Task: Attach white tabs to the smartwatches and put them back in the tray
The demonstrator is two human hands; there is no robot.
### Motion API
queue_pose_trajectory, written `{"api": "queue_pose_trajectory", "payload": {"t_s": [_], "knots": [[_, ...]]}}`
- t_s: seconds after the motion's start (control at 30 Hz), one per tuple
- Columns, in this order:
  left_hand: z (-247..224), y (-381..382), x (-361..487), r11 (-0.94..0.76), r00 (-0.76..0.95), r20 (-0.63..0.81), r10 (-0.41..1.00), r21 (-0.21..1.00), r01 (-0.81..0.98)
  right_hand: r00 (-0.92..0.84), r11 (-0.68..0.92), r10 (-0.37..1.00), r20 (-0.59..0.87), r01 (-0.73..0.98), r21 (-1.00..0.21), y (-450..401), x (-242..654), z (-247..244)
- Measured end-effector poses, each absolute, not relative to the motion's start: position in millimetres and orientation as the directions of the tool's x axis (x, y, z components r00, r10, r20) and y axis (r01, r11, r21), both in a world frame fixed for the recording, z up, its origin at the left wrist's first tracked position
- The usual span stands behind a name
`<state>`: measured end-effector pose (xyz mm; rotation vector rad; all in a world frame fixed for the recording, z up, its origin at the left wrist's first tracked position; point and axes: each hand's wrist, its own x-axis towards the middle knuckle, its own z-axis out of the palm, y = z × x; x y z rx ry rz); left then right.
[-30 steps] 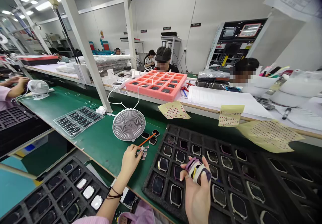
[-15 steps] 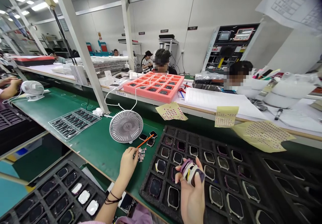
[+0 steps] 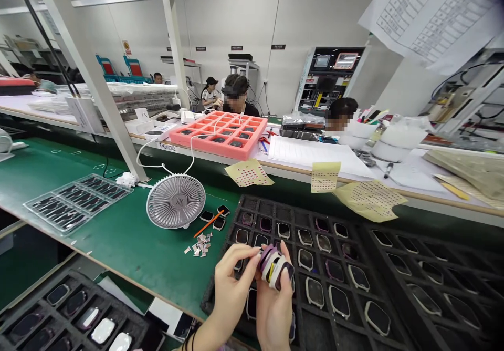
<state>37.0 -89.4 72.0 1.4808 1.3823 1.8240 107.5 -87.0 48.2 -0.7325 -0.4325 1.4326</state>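
Note:
My right hand [image 3: 274, 309] is closed around a small stack of watch cases [image 3: 276, 268], pale and purple, with a yellow strip showing between them. At the stack's left side, the thumb and fingertips of my left hand [image 3: 235, 282] pinch the edge of a purple watch case [image 3: 264, 256]. Both hands are above a black foam tray [image 3: 281, 208] whose compartments hold watch cases with dark screens. On the green bench to the left lies an orange stick [image 3: 208, 223], touching loose watch cases [image 3: 219, 224]. Small silvery pieces [image 3: 201, 246] are scattered just below it.
A round fan [image 3: 176, 201] stands left of the tray. Behind it, a pink foam tray [image 3: 218, 134] rests on the raised shelf. Further left is a clear blister tray [image 3: 76, 204]. Another black foam tray [image 3: 142, 322] sits low at left. Co-workers sit beyond the shelf.
My left hand has let go of the orange stick, now lying on the bench, and moved right to the watch cases in my right hand. The view has turned rightward.

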Motion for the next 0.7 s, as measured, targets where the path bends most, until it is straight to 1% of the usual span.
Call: {"api": "queue_pose_trajectory", "payload": {"t_s": [0.07,0.13,0.2,0.27,0.33,0.47,0.6,0.7], "knots": [[73.8,-89.2,45.3,-0.423,-0.363,0.463,0.808,0.886,0.189,0.127,-0.034,0.975,-0.183,-0.727,-0.686,-89.1,107.1,45.3],[74.5,-89.3,50.1,-0.441,-0.374,0.481,0.793,0.876,0.194,0.128,-0.042,0.973,-0.191,-0.718,-0.694,-91.1,107.2,41.7],[74.9,-90.2,52.9,-0.468,-0.387,0.523,0.760,0.852,0.233,0.154,-0.010,0.975,-0.160,-0.688,-0.725,-93.1,107.7,36.7],[75.3,-91.5,54.7,-0.478,-0.402,0.535,0.743,0.845,0.241,0.177,0.035,0.978,-0.108,-0.653,-0.756,-95.0,108.1,30.7],[75.6,-92.5,56.3,-0.475,-0.415,0.519,0.747,0.854,0.213,0.177,0.054,0.981,-0.076,-0.632,-0.773,-96.6,108.2,24.8],[74.9,-92.0,59.0,-0.482,-0.435,0.502,0.748,0.861,0.165,0.181,0.062,0.982,-0.058,-0.595,-0.801,-98.9,107.4,18.4],[72.8,-91.0,60.2,-0.478,-0.443,0.496,0.747,0.863,0.161,0.169,0.085,0.985,-0.026,-0.616,-0.784,-99.5,107.3,19.8],[71.7,-90.5,58.9,-0.497,-0.401,0.534,0.745,0.844,0.201,0.169,0.075,0.985,-0.044,-0.637,-0.767,-98.2,108.6,22.2]]}}
